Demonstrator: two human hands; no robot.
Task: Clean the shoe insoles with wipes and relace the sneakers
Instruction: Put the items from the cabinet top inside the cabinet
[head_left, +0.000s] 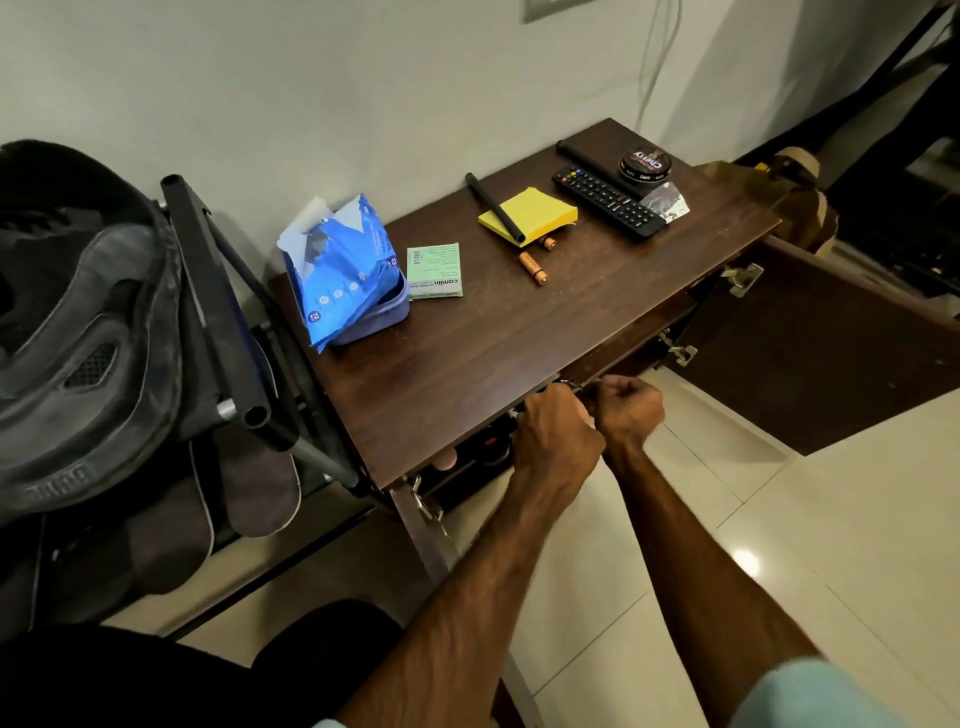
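Head view: left hand (558, 431) and right hand (628, 410) meet at the cabinet's (493, 353) front edge, fingers curled tight, contents of grip not discernible; dark shoe (493, 441) just under that edge; blue wipes pack (343, 270) on its top, far-left corner.

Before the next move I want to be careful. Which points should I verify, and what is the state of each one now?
1. Wipes pack torn open, on the cabinet top: ok.
2. Two dark insoles lying bare, leaning at the far left: ok.
3. Cabinet door swung open: ok.
4. Left hand grip: fingers curled at the top's front edge; what it holds: cannot tell.
5. Right hand grip: fingers curled beside it; holding a lace or not: cannot tell.
6. Sneakers: only a dark shape shows under the top: cannot tell.
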